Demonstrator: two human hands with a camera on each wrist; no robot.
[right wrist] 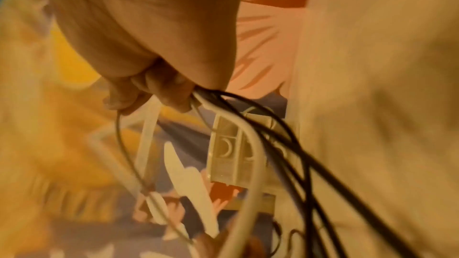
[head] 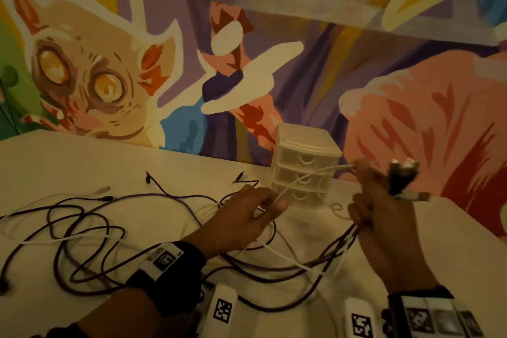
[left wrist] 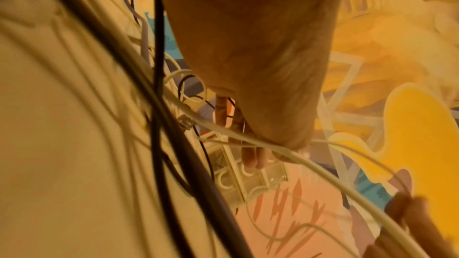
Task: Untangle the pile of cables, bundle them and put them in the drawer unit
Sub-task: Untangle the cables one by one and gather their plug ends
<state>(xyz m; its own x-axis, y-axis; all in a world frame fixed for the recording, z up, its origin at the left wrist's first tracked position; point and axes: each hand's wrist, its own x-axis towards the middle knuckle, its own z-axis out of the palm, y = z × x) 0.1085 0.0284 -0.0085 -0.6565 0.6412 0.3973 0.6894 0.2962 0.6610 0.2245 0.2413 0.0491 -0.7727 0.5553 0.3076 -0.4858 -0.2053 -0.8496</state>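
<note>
White tabletop (head: 82, 162) is shown below a painted mural wall (head: 356, 49). Nearest, dark cables (head: 82, 230) and pale ones are seen sprawled in loose, crossing loops left of and beneath the left hand (head: 241, 217). A white cable (head: 307, 175) is pinched between the curled fingers and thumb of that hand, evidently so that one strand can be drawn clear of the pile. To its right, the right hand (head: 384, 217) is closed round a gathered bunch of cable ends (head: 403, 178), whose plugs stand above the fist while the strands hang below it, presumably to keep the freed ends together. The white cable runs taut between the two grips. Just beyond both hands the drawer unit (head: 304, 164) stands against the wall, all three drawers closed.
</note>
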